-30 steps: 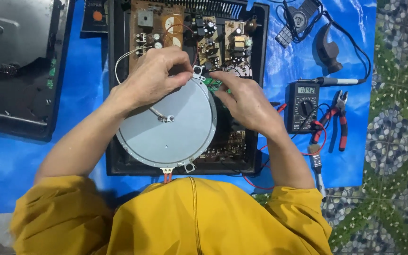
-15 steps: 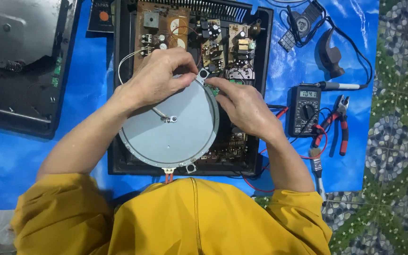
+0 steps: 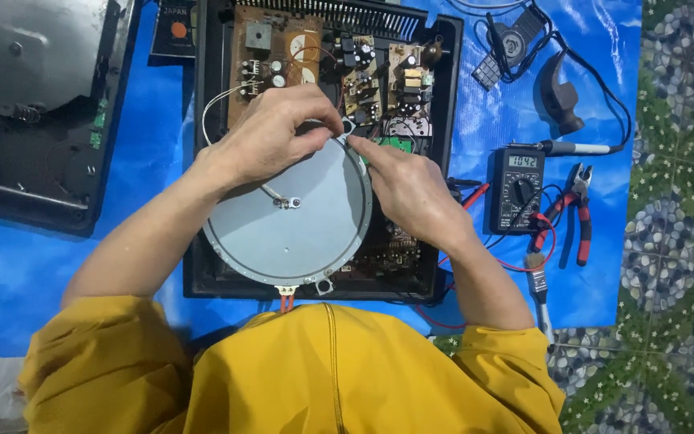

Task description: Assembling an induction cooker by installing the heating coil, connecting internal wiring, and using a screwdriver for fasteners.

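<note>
Inside the open black appliance casing (image 3: pixel 202 273), on a blue tarp (image 3: pixel 42 273), sits a brown circuit board (image 3: pixel 283 48) crowded with capacitors and coils at the far end, and a round grey disc plate (image 3: pixel 299 233) lies over the near half. A thin white wire (image 3: pixel 214 104) loops from the board toward the disc's far edge, and a small metal clip (image 3: pixel 287 202) sits at the disc's middle.

Both hands meet at the far rim of the disc. The left hand (image 3: pixel 271 137) reaches in from the left, knuckles up, its fingers (image 3: pixel 315 112) curled shut and pinching a small metal tab (image 3: pixel 349 126) on the rim. The right hand (image 3: pixel 411 189) comes from the right, palm down, its fingers (image 3: pixel 363 147) extended and pressed against the disc's edge just beside that tab; whether they actually grip anything I cannot tell. Yellow sleeves (image 3: pixel 122 362) cover both upper arms.

Right of the casing lie a black digital multimeter (image 3: pixel 517 189), red-handled pliers (image 3: pixel 576 213), a soldering iron (image 3: pixel 576 148) and a hammer (image 3: pixel 560 96). Another dark casing (image 3: pixel 34 120) lies well apart at the left.
</note>
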